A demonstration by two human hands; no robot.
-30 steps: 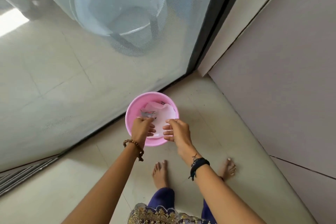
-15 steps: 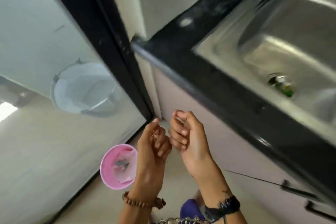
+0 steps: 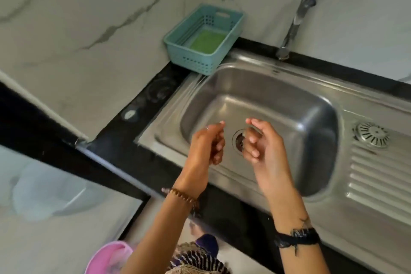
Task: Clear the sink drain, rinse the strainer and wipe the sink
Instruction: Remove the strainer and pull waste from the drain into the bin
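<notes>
- Sink (image 3: 262, 104): steel basin set in the black counter (image 3: 155, 93), w/ a ribbed drainboard (image 3: 378, 176) on its right. Rigid, fixed; looks smooth & prob. slick when wet, so wiping should go easy, though the rounded corners may hold grime.
- Counter: narrow black strip round the sink; front edge runs just under both forearms, marble wall close behind. Little spare room left of the basin.
- Basket (image 3: 202, 40): teal plastic, at the back-left corner, partly overhanging the sink rim; green pad (image 3: 208, 44) lies inside. Light, easy to knock if an elbow swings that way.
- Tap (image 3: 295, 18): long steel spout on the back wall, outlet over the basin's rear edge. No water seen running.
- Pink bowl (image 3: 106, 258): on the floor lower left, well apart from the sink.
- Left hand (image 3: 206, 144) & right hand (image 3: 264, 144): both above the basin, either side of the drain, apart from each other. Fingers (image 3: 251, 138) loosely curled, grasping nothing.
- Strainer (image 3: 371, 134): round slotted steel disc, resting on the drainboard's top end, well right of the hands. Judged light, stiff, thin-edged; best pinched by the rim, may slip if wet.
- Drain (image 3: 239, 142): open hole in the basin floor between the hands, part hidden by the right fingers; can't tell if debris remains.
</notes>
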